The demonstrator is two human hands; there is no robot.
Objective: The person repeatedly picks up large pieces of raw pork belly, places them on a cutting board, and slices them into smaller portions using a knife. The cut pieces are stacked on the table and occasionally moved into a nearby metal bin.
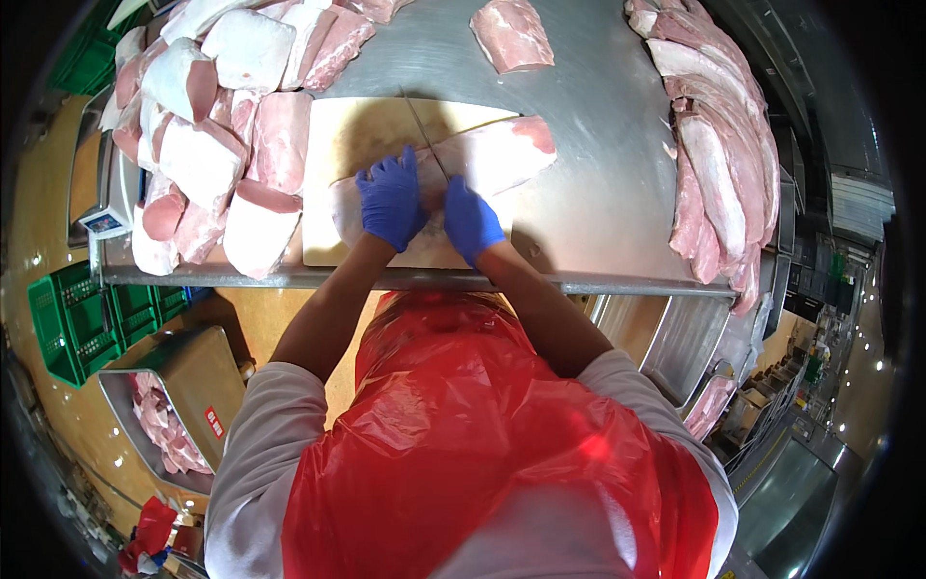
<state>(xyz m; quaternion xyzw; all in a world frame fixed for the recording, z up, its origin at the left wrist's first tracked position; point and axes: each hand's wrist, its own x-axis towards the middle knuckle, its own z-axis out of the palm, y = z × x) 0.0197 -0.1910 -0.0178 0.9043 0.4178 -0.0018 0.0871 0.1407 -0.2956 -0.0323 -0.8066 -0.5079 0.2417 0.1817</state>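
Observation:
A long slab of pork loin [497,154] lies slantwise across a pale cutting board [333,116] on the metal table. My left hand [391,205], in a blue glove, holds the slab down with bent fingers on its left part. Close by on the right, my gloved right hand [470,222] is closed around a knife. The thin knife blade [421,124] points away from me and lies across the slab between my hands. Its handle is hidden in my right hand. How deep the edge sits in the meat I cannot tell.
Several pork pieces [198,154] are heaped on the left. One piece [511,37] lies at the back, and long strips [714,164] line the right edge. Below the table stand a metal bin [207,386] with meat, green crates [72,328] and a metal tray [685,338].

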